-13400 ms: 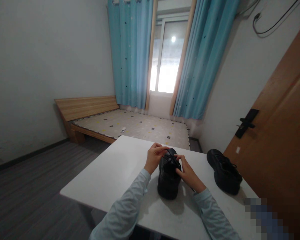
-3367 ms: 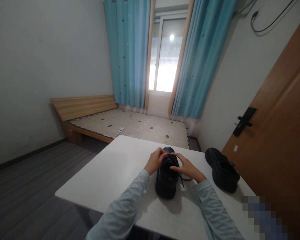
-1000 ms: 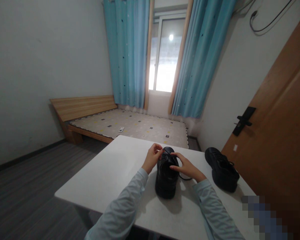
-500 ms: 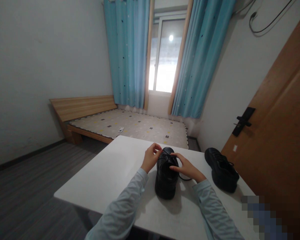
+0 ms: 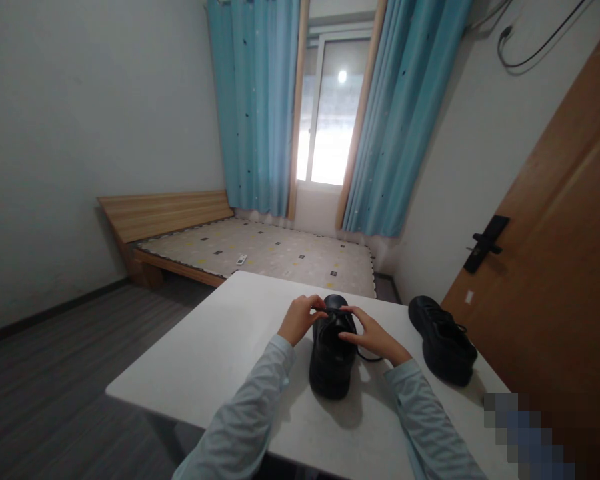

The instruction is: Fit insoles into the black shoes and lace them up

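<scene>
From the head camera, a black shoe (image 5: pixel 332 353) stands on the white counter (image 5: pixel 220 353), toe pointing away from the person, roughly at the middle of the counter's near half. The left hand (image 5: pixel 299 319) sits at the shoe's 10 o'clock, fingers curled shut and pinching a black lace (image 5: pixel 330 311) where it crosses the top of the shoe. The right hand (image 5: pixel 375 337) lies at the shoe's 2 o'clock, its fingertips pressed against the lacing near the tongue; fingers are stretched forward and close together, and whether they actually pinch the lace cannot be told at this size. A loose length of lace (thin and dark) curves out beneath the right hand onto the counter. Both forearms wear pale blue sleeves (image 5: pixel 245 413) that come in from the lower edge.

A second black shoe (image 5: pixel 443 340) rests at 3 o'clock from the first, well apart from it, near the counter's right edge and untouched. Beyond the counter, at 12 o'clock, a low wooden bed (image 5: pixel 260 250) with a patterned mattress stands under a window (image 5: pixel 327 113) flanked by blue curtains (image 5: pixel 257 107). A brown door (image 5: pixel 555 267) with a dark handle fills the right side.
</scene>
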The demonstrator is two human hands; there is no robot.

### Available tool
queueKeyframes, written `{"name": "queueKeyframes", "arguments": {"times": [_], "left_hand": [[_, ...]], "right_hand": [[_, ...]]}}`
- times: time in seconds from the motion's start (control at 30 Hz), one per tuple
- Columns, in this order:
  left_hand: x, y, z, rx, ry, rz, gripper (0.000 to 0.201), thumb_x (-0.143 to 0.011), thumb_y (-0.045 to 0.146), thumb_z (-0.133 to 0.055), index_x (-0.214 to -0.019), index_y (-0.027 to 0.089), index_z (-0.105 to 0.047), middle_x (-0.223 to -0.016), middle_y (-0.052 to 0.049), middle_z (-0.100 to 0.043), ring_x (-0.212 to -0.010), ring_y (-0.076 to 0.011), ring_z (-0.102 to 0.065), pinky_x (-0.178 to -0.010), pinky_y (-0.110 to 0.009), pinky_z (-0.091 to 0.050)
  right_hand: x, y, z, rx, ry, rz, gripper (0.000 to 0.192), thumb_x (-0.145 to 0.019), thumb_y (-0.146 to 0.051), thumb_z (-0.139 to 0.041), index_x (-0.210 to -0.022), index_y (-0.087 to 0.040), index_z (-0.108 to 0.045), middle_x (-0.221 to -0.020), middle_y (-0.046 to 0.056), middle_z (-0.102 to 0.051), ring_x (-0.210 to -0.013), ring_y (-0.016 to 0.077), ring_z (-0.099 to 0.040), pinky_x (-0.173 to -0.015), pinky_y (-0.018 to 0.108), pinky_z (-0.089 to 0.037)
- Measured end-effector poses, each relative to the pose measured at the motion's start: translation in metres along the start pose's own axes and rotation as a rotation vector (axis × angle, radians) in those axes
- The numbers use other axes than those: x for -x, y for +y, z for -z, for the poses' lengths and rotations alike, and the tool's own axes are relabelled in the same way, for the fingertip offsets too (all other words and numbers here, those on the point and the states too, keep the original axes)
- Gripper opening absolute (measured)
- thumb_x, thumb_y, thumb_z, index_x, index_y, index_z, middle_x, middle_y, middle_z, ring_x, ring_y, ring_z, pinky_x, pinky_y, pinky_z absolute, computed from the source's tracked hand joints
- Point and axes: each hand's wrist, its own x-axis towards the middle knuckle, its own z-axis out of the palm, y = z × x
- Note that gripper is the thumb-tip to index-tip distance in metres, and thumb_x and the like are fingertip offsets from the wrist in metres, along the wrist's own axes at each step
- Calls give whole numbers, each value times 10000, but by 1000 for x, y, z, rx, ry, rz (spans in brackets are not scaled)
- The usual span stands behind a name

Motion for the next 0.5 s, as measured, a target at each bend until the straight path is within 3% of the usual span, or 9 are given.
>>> {"name": "queueKeyframes", "arguments": {"times": [0.27,0.5], "left_hand": [[-3,-6,-1,-183,-130,-33,108,-766,212,-638,-863,208,-685,-819,-31,-679,-830,-205,-542,-763,-305,-415],[-2,-7,-2,-335,-127,1,112,-821,213,-562,-841,169,-662,-843,-67,-634,-863,-201,-521,-780,-298,-412]], "right_hand": [[0,4,0,17,0,5,596,-674,-427,-687,-1195,-215,-490,-1244,84,-528,-1182,249,-469,-1034,425,-325],[-1,2,-1,25,6,8,578,-679,-422,-682,-1189,-226,-494,-1230,77,-536,-1173,249,-478,-1031,433,-330]]}}
